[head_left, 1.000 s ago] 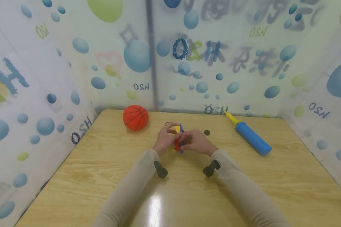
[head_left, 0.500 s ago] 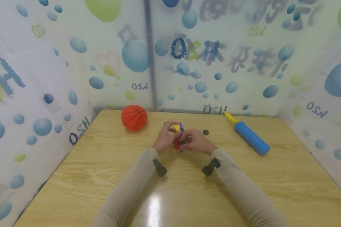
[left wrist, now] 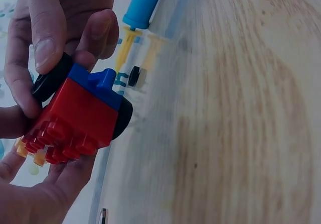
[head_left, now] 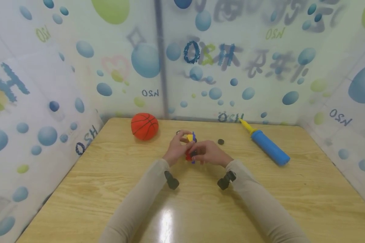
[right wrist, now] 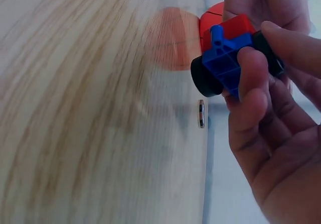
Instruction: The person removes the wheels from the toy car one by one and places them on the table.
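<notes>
My left hand (head_left: 177,148) holds a small toy block car, its fingers around the red brick (left wrist: 88,116) and the yellow part (head_left: 190,137). A blue chassis (right wrist: 225,61) is joined to the red brick. One black wheel (left wrist: 123,118) sits at the chassis's near end. At the other end, my right hand (head_left: 212,152) pinches another black wheel (left wrist: 54,77) against the chassis side, index finger and thumb on it. The car is held up over the table, and the fingers partly hide it in the head view.
A loose black wheel (head_left: 220,141) lies on the wooden table (head_left: 200,209) just beyond my right hand. Another small round piece (right wrist: 201,113) lies behind my left hand. A red basketball (head_left: 144,126) stands at the back left, and a blue pump (head_left: 270,147) with a yellow nozzle lies at the right.
The right fingers have shifted slightly on the wheel, the index finger now straighter across it. The left hand and the toy car stay nearly in place.
</notes>
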### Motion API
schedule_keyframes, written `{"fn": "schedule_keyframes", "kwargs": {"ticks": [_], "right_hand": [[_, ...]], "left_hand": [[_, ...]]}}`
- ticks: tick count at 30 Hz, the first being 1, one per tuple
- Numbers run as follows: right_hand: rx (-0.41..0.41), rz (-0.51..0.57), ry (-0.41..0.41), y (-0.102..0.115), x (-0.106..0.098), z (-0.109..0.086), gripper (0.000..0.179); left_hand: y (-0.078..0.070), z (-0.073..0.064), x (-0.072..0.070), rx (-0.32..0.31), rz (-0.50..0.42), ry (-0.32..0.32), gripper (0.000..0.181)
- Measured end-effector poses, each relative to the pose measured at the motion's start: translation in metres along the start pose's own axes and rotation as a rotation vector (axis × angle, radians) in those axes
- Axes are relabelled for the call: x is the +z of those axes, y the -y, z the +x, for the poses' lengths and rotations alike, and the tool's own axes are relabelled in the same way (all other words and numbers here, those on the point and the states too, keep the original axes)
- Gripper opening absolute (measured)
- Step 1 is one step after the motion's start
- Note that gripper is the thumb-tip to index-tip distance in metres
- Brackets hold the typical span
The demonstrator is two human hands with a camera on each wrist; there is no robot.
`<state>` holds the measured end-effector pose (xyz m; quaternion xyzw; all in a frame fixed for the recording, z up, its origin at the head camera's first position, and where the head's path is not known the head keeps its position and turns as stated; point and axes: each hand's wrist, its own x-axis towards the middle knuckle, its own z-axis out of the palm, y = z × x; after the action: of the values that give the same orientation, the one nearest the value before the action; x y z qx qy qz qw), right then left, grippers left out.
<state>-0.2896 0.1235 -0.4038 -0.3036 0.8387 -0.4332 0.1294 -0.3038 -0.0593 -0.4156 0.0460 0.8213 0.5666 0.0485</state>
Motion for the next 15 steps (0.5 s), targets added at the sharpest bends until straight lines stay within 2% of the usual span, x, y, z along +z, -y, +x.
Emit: {"fn": "schedule_keyframes", "kwargs": {"ticks": [7, 15], "right_hand": [[0.000, -0.031, -0.001, 0.0019, 0.0022, 0.0024, 0.016], [-0.042, -0.008, -0.040, -0.0027, 0.0076, 0.0047, 0.013]], "left_hand": [[0.0000, -0.0012, 0.0010, -0.023, 0.015, 0.011, 0.039], [0.0032, 0.0002, 0.0024, -0.045, 0.006, 0.002, 0.038]]}}
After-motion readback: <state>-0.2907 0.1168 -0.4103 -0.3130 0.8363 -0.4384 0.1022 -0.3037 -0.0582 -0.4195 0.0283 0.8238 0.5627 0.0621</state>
